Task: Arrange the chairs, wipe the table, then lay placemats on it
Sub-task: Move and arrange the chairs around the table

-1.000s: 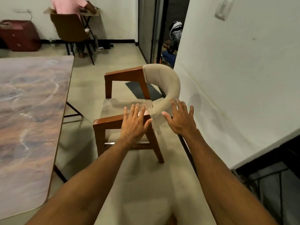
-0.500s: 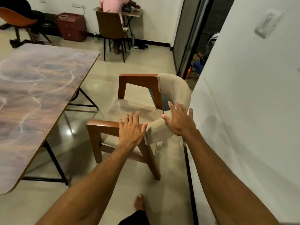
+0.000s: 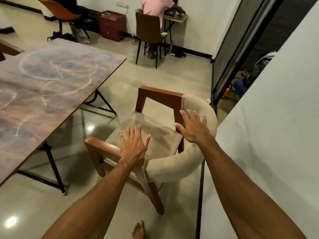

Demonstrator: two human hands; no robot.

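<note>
Dim warm indoor light, glare spots on floor [image 3: 89,128], wide-angle edge bending.

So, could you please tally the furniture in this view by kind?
Chairs: 3 (beige armchair, orange chair, brown chair)
Tables: 2 (marbled table, small desk)
Drawer cabinet: 1
Total: 6
Wooden piece at left edge: possibly another chair, uncounted.

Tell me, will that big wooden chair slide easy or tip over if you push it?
It will probably slide: the chair stands on a shiny, smooth floor. It looks fairly heavy, with thick wooden legs and arms. Tipping seems unlikely, since its legs stand wide apart.
</note>
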